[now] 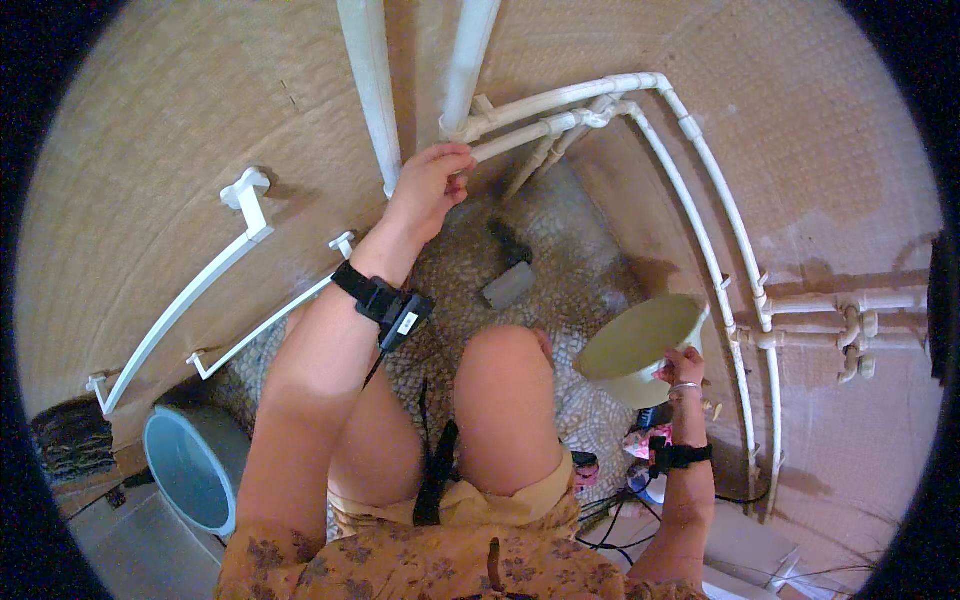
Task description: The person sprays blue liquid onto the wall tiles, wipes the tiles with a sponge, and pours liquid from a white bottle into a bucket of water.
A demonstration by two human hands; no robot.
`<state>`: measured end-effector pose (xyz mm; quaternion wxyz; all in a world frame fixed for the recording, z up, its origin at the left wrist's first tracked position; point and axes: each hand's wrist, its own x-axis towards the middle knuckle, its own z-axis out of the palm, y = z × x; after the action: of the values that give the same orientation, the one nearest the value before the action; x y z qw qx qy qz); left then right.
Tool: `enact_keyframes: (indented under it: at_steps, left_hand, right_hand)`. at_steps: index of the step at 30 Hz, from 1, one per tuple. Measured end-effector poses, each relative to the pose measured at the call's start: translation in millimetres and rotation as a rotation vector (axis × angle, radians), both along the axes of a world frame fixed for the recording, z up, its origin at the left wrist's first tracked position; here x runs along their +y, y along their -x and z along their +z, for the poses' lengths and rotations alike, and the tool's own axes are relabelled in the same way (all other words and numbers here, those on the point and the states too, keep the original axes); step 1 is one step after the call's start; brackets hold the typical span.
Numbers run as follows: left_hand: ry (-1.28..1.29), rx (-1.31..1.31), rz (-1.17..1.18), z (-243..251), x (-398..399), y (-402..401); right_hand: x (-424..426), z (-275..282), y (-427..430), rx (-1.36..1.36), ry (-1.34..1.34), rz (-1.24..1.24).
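Observation:
My left hand (433, 187) is raised in front of the corner, fingers bent, beside the near end of the lower white pipe (517, 139). Whether it grips or touches that pipe is hidden by the fingers. On the right, my right hand (684, 367) holds a pale yellow-green plastic basin (637, 341) by its rim. The basin is tilted on its side above the pebble-patterned floor (592, 420), its hollow facing up and left. Each forearm wears a black strap, and the left one carries a small black device (401, 319).
Two white pipes (709, 191) bend around the right wall. White rails (176, 304) stick out on the left, above a blue bucket (191, 472). A grey block (508, 285) lies on the floor ahead. Black cables (619, 521) tangle at lower right.

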<state>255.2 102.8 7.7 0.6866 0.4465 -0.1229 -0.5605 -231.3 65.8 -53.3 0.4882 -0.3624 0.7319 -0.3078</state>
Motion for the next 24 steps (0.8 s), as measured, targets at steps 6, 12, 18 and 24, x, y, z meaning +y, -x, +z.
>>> enact_keyframes:
  at_steps: [6,12,18,24]
  left_hand:
    - [0.003,-0.032,0.008,2.2,1.9,-6.8]
    - [0.013,-0.044,-0.031,0.6,6.7,-15.0]
    - [-0.001,-0.102,-0.052,-6.4,9.0,-18.5]
    - [-0.054,-0.138,-0.041,-1.4,-1.8,-6.0]
  right_hand:
    - [14.0,4.3,-86.3,0.428,0.245,0.608]
    - [33.4,14.1,-126.3,0.755,0.710,0.982]
    - [36.2,-15.3,-74.2,0.601,0.241,0.593]
    - [61.0,-101.9,36.5,-0.100,0.108,-0.154]
